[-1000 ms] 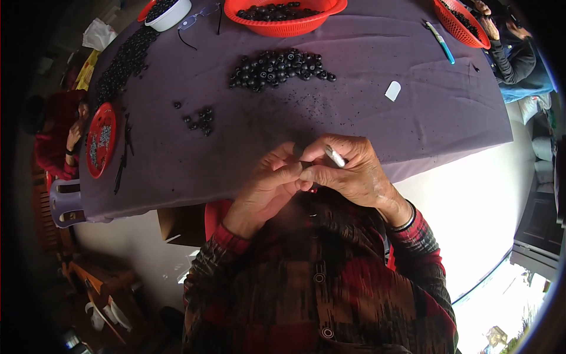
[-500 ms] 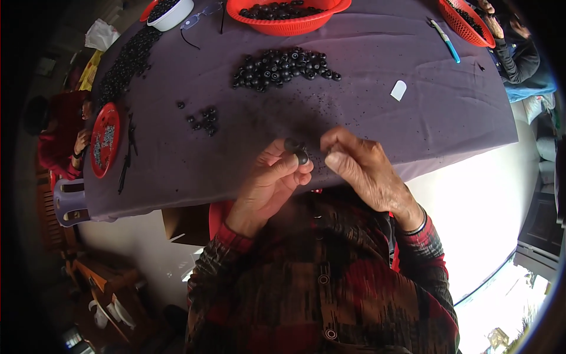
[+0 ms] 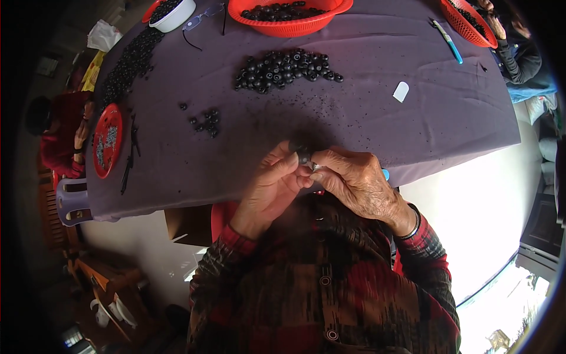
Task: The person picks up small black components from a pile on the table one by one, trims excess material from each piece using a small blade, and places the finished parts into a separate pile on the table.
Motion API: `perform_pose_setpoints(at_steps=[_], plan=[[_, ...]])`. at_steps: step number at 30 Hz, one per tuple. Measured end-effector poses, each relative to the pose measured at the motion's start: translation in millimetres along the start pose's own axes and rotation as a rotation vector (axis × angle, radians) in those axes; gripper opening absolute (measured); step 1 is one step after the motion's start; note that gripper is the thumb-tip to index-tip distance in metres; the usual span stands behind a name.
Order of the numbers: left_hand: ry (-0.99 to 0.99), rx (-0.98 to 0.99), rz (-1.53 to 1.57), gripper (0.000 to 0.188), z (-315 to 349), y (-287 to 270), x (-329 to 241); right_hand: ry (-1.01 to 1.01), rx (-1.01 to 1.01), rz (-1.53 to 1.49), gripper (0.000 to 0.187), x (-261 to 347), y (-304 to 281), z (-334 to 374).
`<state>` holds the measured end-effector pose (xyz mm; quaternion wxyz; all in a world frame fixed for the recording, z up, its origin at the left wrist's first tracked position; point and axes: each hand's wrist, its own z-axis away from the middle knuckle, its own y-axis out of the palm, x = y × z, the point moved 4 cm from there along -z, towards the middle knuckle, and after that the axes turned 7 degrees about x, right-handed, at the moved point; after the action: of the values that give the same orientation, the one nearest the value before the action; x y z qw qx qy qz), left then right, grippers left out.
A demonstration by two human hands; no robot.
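Between its thumb and fingers, my left hand (image 3: 268,189) pinches a small round black part (image 3: 304,154). My right hand (image 3: 362,183) meets it from the right, fingertips against or very close to that part. A silvery bit (image 3: 315,167) shows at the right fingertips. A slim tool's blue end (image 3: 385,174) sticks out behind the right hand; most of the tool is hidden in the grip. Beyond my hands, a heap of round black parts (image 3: 283,69) lies on the purple cloth (image 3: 377,138), with a smaller cluster (image 3: 206,123) to the left.
A red basin (image 3: 289,27) of black parts stands at the far side. Left are a red tray (image 3: 108,141), a white bowl (image 3: 174,16) and eyeglasses (image 3: 197,20). Right lie a white tab (image 3: 401,91), a blue-and-white pen-like tool (image 3: 448,42) and a red basket (image 3: 471,26). People sit at both sides.
My right hand has come down and left to the black part in my left hand. The blue tool end now shows behind it. My left hand has barely moved.
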<state>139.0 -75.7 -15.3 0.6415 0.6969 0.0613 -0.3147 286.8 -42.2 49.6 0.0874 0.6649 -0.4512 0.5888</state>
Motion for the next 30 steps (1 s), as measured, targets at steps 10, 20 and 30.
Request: perform_pose_setpoints(at_steps=[10, 20, 30], plan=[[-0.014, 0.032, 0.044, 0.015, -0.2, -3.4, 3.3, 0.026, 0.064, 0.118, 0.016, -3.5, 0.5, 3.0], [-0.019, -0.064, 0.016, 0.015, 1.3, -1.3, 2.7, 0.004, -0.015, 0.024, 0.012, 0.6, 0.1, 1.1], [0.007, 0.018, -0.01, 0.015, 2.2, 0.9, -0.9, 0.014, -0.012, 0.0, 0.011, 4.0, -0.2, 0.3]])
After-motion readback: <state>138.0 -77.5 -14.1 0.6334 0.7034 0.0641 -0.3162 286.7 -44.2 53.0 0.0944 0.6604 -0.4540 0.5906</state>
